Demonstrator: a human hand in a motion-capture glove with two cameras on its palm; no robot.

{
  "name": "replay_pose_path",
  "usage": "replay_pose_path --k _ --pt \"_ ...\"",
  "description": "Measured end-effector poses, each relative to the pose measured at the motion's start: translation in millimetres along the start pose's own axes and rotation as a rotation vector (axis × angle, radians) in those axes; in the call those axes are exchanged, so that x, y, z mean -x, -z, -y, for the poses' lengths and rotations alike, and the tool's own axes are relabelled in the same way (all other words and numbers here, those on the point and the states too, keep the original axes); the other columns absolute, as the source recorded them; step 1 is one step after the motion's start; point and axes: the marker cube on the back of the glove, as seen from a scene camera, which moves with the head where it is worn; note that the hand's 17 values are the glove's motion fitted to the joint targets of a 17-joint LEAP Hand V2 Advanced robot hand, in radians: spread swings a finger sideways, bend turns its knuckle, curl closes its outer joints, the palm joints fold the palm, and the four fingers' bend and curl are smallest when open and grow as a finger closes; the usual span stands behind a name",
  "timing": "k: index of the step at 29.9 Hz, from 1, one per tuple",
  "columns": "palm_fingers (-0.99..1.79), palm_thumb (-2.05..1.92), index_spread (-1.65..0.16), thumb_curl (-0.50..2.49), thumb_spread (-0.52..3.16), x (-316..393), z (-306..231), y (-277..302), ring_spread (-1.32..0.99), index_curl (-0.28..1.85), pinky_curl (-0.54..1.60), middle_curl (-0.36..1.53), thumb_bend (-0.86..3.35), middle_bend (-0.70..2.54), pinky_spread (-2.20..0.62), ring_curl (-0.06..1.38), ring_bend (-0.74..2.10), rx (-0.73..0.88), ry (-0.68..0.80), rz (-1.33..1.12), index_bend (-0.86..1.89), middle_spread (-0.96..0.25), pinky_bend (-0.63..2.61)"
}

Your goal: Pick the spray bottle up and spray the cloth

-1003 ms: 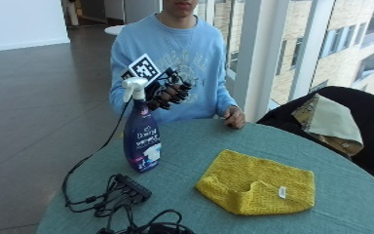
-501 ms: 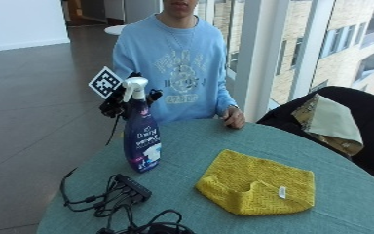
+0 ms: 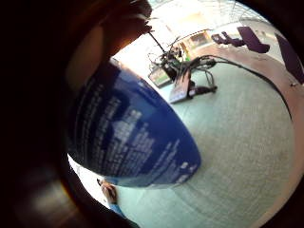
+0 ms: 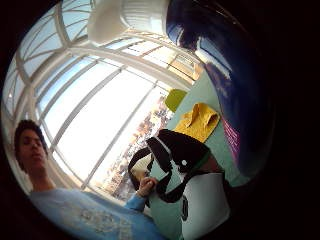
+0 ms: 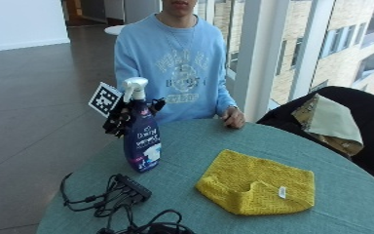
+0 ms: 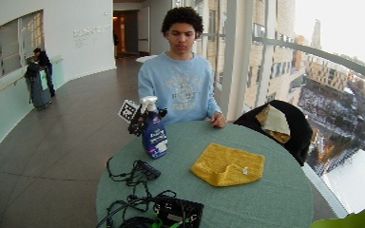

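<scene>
Left of centre in the outside view, the blue spray bottle [image 5: 141, 141] stands upright on the round green surface [image 5: 343, 195], with the gloved right hand [image 5: 121, 119] wrapped around its neck just below the white trigger head [image 5: 135, 87]. So the grip looks closed on the bottle, fingers curled round it, and the base doesn't look lifted yet. The yellow cloth [image 5: 258, 183] lies folded toward the lower right of the frame, well apart from the bottle. A tangle of black cables [image 5: 116, 195] sits just in front of the bottle.

My take on doing this bit well: get a finger settled on the trigger before lifting, raise it straight up so it clears those cables, then carry it toward the cloth with the nozzle pointing down at the fabric. Otherwise I'd guess the mist ends up on the surface instead.
</scene>
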Motion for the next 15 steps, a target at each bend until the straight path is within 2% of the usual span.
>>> replay_pose_path --k 8,15 --pt "0.39 0.54 -0.38 0.29 0.99 -5.9 -14.9 1.2 0.03 0.20 0.31 0.41 -0.02 0.41 0.25 0.29 0.30 -0.062 0.010 -0.029 0.10 -0.04 0.22" --pt "0.64 0.72 -0.32 0.33 0.95 -6.4 -5.8 -4.8 -0.01 0.21 0.29 0.41 0.04 0.39 0.27 0.33 0.48 -0.060 -0.001 -0.072 0.14 -0.07 0.19"
